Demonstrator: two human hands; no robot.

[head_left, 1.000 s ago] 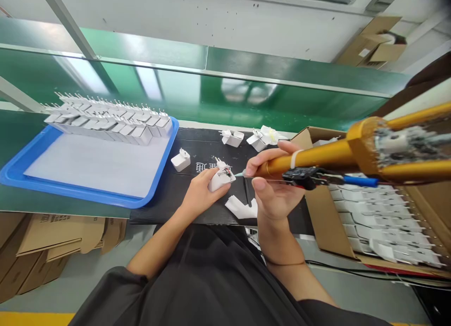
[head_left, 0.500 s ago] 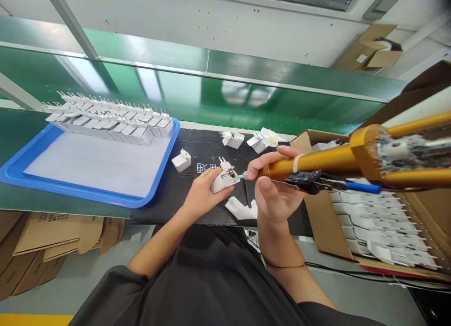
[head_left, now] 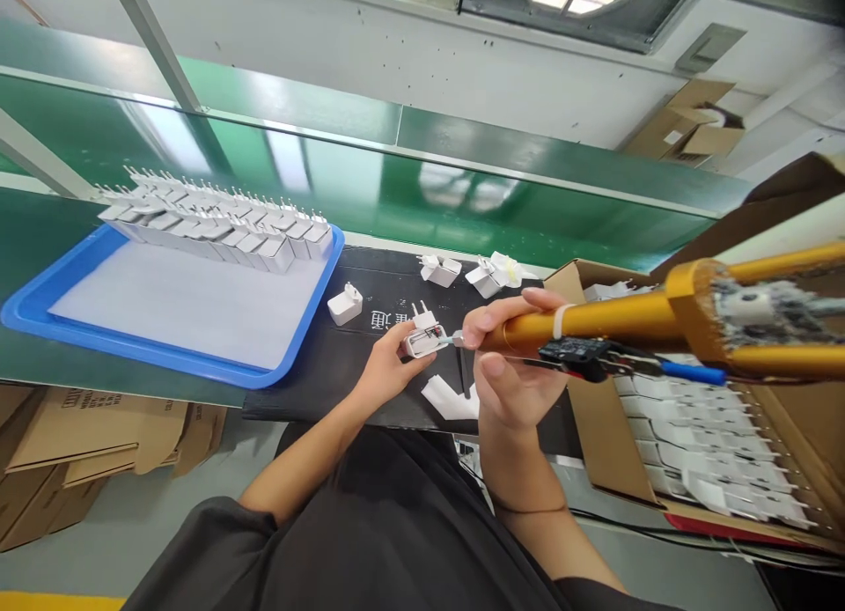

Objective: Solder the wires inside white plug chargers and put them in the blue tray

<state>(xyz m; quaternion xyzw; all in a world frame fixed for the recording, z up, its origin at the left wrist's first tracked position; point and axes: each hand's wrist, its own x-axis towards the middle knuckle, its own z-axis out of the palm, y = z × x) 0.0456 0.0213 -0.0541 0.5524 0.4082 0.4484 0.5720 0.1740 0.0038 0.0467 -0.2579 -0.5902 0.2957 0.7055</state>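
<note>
My left hand (head_left: pixel 383 369) is closed around a white plug charger housing (head_left: pixel 421 347), fingers along its left end and lower side. Its open face shows small red and dark parts inside, and two metal pins stick up at the back. In my right hand (head_left: pixel 511 356) is a gold tubular tool (head_left: pixel 600 319) with a black switch and blue-sleeved wire on its underside. The tool's thin pale tip reaches the right end of the housing's opening; whether it touches the inner parts I cannot tell. Another white charger (head_left: pixel 345 305) lies to the left on the black mat (head_left: pixel 389 281).
A blue tray (head_left: pixel 290 356) at left holds rows of white chargers (head_left: pixel 217 224). Two more units (head_left: pixel 440 269) lie at the mat's back, one beside crumpled paper (head_left: pixel 507 269). White paper scraps (head_left: pixel 449 398) lie near my right wrist. At right stands a cardboard box (head_left: pixel 604 417) full of chargers.
The charger housing has turned in my left hand, so its open face shows more fully. The tool tip stays at its right end. The whole view has shifted slightly.
</note>
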